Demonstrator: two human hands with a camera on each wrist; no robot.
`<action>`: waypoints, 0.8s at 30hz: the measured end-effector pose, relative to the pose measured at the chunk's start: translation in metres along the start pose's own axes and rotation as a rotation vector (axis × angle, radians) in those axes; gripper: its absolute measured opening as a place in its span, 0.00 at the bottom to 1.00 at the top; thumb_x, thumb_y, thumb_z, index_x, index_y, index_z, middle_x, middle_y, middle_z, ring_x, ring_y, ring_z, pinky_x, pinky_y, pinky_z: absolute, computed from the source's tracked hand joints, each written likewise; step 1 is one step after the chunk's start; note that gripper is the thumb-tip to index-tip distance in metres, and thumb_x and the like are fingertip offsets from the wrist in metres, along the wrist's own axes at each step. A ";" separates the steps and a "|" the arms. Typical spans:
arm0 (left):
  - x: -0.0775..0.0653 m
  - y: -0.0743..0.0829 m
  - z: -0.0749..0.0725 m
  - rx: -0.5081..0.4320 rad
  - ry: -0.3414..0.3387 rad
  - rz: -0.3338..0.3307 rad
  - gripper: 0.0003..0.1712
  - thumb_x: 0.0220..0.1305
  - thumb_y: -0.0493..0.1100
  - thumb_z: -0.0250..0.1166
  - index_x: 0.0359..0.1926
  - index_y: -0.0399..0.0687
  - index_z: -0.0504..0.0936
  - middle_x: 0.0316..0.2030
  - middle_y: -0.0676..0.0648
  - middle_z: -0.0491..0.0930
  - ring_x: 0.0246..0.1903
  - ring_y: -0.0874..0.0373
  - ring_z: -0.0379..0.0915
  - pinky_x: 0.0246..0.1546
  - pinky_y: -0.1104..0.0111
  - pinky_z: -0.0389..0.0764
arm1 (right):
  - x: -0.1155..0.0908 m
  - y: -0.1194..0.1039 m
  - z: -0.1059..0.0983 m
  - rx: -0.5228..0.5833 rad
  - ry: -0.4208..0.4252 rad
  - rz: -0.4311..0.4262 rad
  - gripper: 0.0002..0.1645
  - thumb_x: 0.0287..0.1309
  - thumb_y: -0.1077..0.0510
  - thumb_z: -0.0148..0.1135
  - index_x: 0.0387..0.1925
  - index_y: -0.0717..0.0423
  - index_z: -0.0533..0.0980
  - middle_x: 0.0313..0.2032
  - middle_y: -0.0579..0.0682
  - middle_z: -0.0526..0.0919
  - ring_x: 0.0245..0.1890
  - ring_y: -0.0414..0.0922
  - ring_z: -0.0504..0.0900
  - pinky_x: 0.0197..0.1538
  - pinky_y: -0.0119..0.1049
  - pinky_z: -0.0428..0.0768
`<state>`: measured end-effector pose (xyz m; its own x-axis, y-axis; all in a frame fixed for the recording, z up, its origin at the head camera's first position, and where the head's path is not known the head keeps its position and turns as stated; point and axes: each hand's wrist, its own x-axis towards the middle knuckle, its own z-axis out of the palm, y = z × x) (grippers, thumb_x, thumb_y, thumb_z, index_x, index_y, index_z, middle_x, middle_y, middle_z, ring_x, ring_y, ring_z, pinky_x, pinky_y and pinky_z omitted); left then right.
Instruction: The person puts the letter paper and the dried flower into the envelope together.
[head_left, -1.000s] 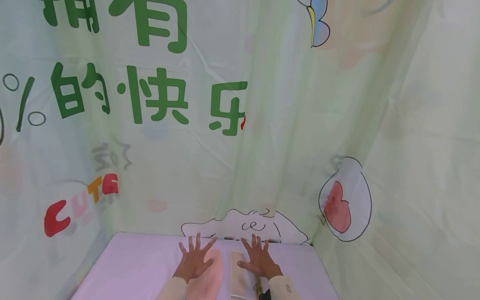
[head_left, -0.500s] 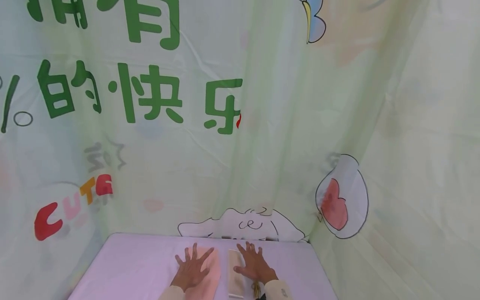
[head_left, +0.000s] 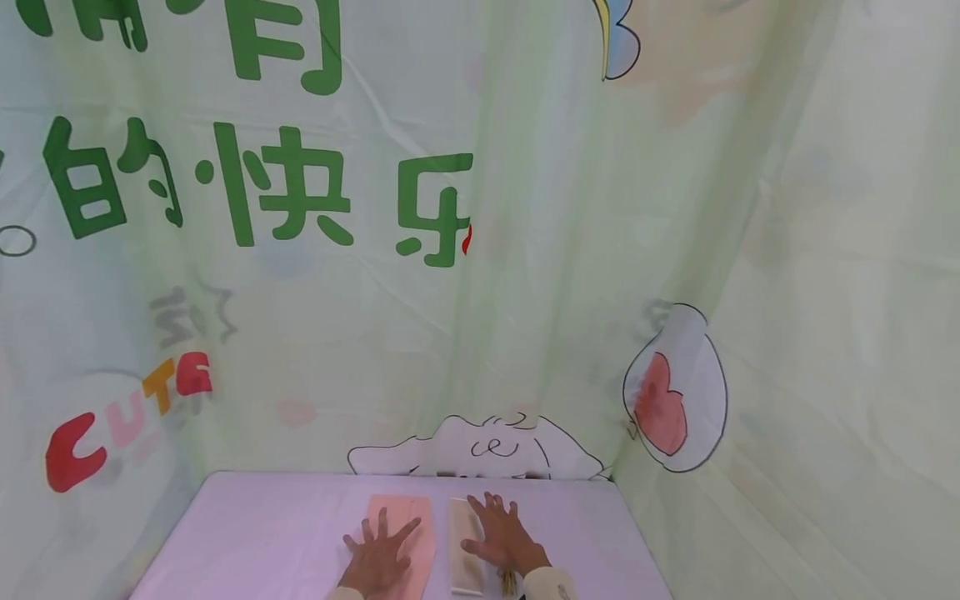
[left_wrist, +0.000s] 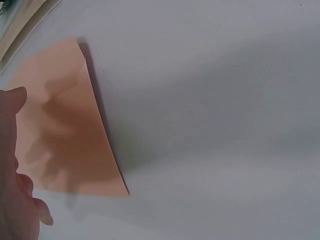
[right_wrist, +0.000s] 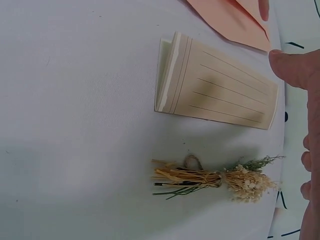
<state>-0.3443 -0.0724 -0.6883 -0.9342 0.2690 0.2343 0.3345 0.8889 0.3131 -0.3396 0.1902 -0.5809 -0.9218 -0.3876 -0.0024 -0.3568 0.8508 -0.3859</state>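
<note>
1. Nearest the wearer, at the bottom of the head view, pale sleeves (head_left: 550,585) lead to two hands reaching forward over the counter (head_left: 262,533).
2. Left hand (head_left: 377,560): fingers spread and relaxed, gripping nothing, over the pink envelope (left_wrist: 75,122), where its shadow falls.
3. Right hand (head_left: 504,537): fingers extended, likewise holding nothing, over the right side of the lined paper (right_wrist: 220,85).
4. Beneath the right hand, a tied bunch of dried flowers (right_wrist: 215,178) lies on its side, just right of the paper.
5. The lined paper, folded, rests between flowers and envelope, apart from both.
6. Left of the paper, the envelope lies flat on the counter.
7. Behind the counter hangs a pale curtain (head_left: 337,350), bearing a floppy-eared drawing (head_left: 457,450) low down, a red heart (head_left: 660,408) at right, colourful "CUTE" letters (head_left: 124,422) at left, and large green characters (head_left: 292,179) above.
</note>
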 end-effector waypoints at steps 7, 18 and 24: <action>0.001 -0.015 0.027 -0.042 -0.095 -0.092 0.34 0.69 0.50 0.71 0.74 0.68 0.75 0.75 0.22 0.67 0.65 0.15 0.68 0.54 0.10 0.62 | 0.018 0.035 0.035 -0.031 0.019 -0.020 0.48 0.69 0.37 0.66 0.78 0.62 0.68 0.75 0.76 0.70 0.76 0.75 0.68 0.75 0.80 0.61; -0.005 -0.007 0.020 -0.122 -0.178 -0.179 0.29 0.72 0.47 0.69 0.72 0.59 0.78 0.78 0.20 0.61 0.67 0.12 0.62 0.56 0.10 0.58 | 0.022 0.043 0.046 -0.047 0.002 0.013 0.49 0.67 0.36 0.68 0.79 0.59 0.69 0.76 0.73 0.71 0.77 0.73 0.70 0.76 0.77 0.63; -0.005 -0.007 0.023 -0.133 -0.152 -0.181 0.27 0.71 0.47 0.69 0.69 0.57 0.78 0.76 0.19 0.62 0.67 0.08 0.60 0.57 0.12 0.60 | 0.019 0.045 0.049 -0.037 0.013 0.024 0.46 0.69 0.39 0.68 0.78 0.60 0.70 0.75 0.74 0.72 0.77 0.74 0.70 0.76 0.77 0.62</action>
<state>-0.3444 -0.0712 -0.7130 -0.9849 0.1713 0.0257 0.1639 0.8738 0.4579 -0.3654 0.2040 -0.6439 -0.9320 -0.3624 0.0007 -0.3395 0.8724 -0.3517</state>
